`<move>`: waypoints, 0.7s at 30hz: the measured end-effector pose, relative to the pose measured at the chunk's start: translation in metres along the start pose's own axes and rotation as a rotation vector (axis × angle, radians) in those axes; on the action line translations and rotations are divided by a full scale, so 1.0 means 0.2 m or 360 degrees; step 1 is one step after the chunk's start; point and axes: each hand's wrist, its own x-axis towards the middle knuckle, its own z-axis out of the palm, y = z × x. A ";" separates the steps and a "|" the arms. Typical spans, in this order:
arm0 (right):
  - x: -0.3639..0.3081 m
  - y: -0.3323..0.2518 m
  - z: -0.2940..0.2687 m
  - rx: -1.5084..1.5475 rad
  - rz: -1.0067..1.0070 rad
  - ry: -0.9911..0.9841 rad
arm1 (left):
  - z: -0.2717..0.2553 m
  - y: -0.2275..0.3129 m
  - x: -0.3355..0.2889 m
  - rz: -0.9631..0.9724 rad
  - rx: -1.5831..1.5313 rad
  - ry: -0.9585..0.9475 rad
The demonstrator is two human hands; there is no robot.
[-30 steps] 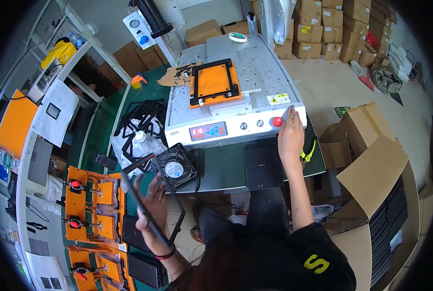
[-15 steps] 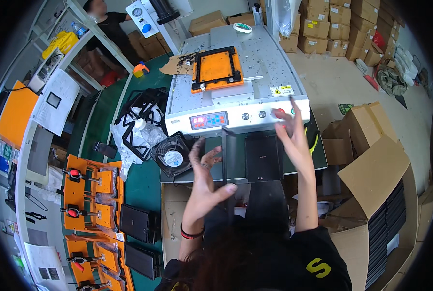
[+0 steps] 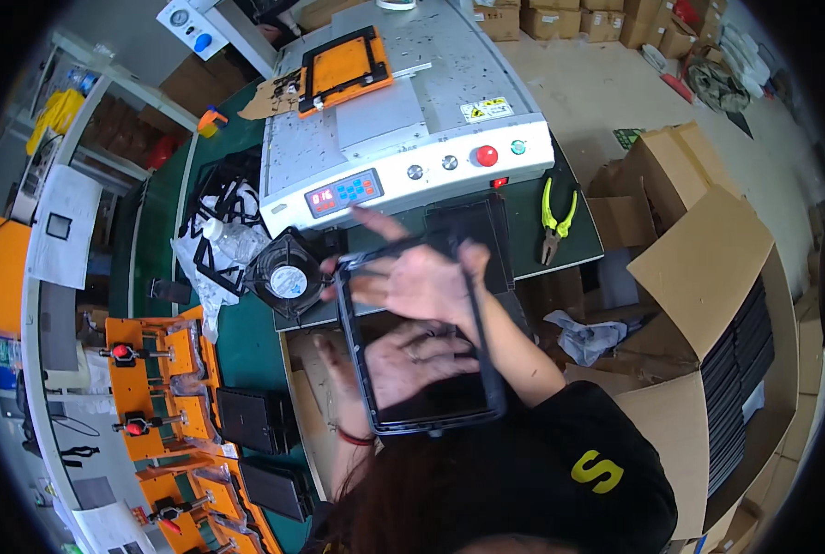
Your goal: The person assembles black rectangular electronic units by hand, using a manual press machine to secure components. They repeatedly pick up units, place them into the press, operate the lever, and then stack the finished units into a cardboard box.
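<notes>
A black rectangular frame (image 3: 359,355) is up in front of my body, tilted, with its middle open. My right hand (image 3: 426,282) grips it near its upper right corner. The thumb lies over the rim there, while the fingers spread behind the opening. Through the opening my left hand (image 3: 412,365) also shows, its fingers stretched out and its thumb outside the frame's left side. Whether the left hand touches the frame, I cannot tell. Behind, on the green bench, lies a flat black panel (image 3: 477,222), partly covered by the frame and hand.
A white-fronted machine (image 3: 394,189) carries an orange plate (image 3: 343,69) with a black frame. Pliers (image 3: 558,217) with yellow-green handles lie at the bench's right. A black fan (image 3: 288,277) and orange clamp fixtures (image 3: 135,388) are left; an open carton (image 3: 666,406) holds black panels at right.
The frame has turned from edge-on to showing its opening. My right hand has come from the machine's front to the frame; my left has let go of the near edge. The view has shifted.
</notes>
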 end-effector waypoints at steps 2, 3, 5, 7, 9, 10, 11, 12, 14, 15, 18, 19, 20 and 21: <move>0.01 0.08 -0.09 -0.0225 0.0042 -0.0209 | -0.06 -0.09 0.04 0.0005 -0.0251 -0.0006; 0.00 0.11 -0.14 -0.0202 0.0050 -0.0273 | -0.11 -0.13 0.05 -0.0005 -0.0376 -0.0012; -0.04 0.15 -0.21 -0.0233 0.0054 -0.0325 | -0.22 -0.23 0.02 0.0020 -0.0652 -0.0002; -0.11 0.11 -0.26 -0.0428 -0.0012 -0.0300 | -0.30 -0.28 -0.01 -0.0044 -0.0814 -0.0139; -0.19 -0.06 -0.11 -0.0980 -0.0063 0.0175 | -0.34 -0.27 -0.05 -0.0069 -0.0852 -0.0318; -0.24 -0.12 -0.07 -0.1611 -0.0169 0.0430 | -0.35 -0.25 -0.06 -0.0066 -0.0900 -0.0369; -0.34 -0.18 -0.15 -0.2724 -0.0221 0.0416 | -0.32 -0.22 -0.08 -0.0026 -0.0836 -0.0388; -0.39 -0.21 -0.05 -0.3579 -0.0013 0.0409 | -0.32 -0.17 -0.10 0.0042 -0.0744 -0.0369; -0.55 -0.18 -0.12 -0.3935 0.0365 0.0428 | -0.31 -0.12 -0.10 0.0158 -0.0583 -0.0315; -0.60 -0.16 -0.14 -0.3970 0.0430 0.0484 | -0.36 -0.10 -0.09 0.0162 -0.0587 -0.0271; -0.65 -0.18 -0.17 -0.4212 0.0537 0.0453 | -0.31 -0.03 0.00 0.0192 -0.0032 0.0316; -0.64 -0.18 -0.17 -0.4173 0.0506 0.0455 | -0.26 -0.01 0.04 0.0144 0.0252 0.0589; -0.63 -0.19 -0.16 -0.4135 0.0475 0.0458 | -0.27 -0.01 0.06 0.0256 0.0062 0.0338; -0.64 -0.20 -0.15 -0.4080 0.0464 0.0467 | -0.28 -0.01 0.09 0.0312 -0.0075 0.0203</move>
